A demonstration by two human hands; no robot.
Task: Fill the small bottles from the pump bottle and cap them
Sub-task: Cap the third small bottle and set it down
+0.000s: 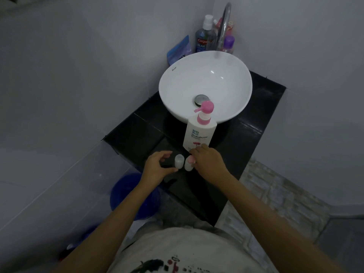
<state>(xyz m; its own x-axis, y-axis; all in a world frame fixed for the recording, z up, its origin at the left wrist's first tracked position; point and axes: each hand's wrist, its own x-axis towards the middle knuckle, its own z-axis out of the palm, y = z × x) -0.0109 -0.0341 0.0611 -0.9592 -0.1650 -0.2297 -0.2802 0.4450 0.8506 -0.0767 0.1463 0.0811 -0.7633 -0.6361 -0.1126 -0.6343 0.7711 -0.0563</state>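
Note:
A white pump bottle (199, 133) with a pink pump head stands on the black counter (145, 134) in front of the sink. Two small white bottles stand side by side before it: the left small bottle (179, 161) and the right small bottle (188, 164), which has a pinkish top. My left hand (157, 166) is just left of the left small bottle, fingers apart and curved, thumb tip near its base. My right hand (209, 162) rests fingertips on the right small bottle's top. Whether either small bottle is capped is unclear.
A white bowl sink (173, 83) with a chrome tap (223, 26) sits behind the pump bottle. Toiletry bottles (204, 34) and a blue pouch (179, 49) stand in the far corner. A blue bucket (128, 192) is on the floor at the left. The counter's front edge is near my body.

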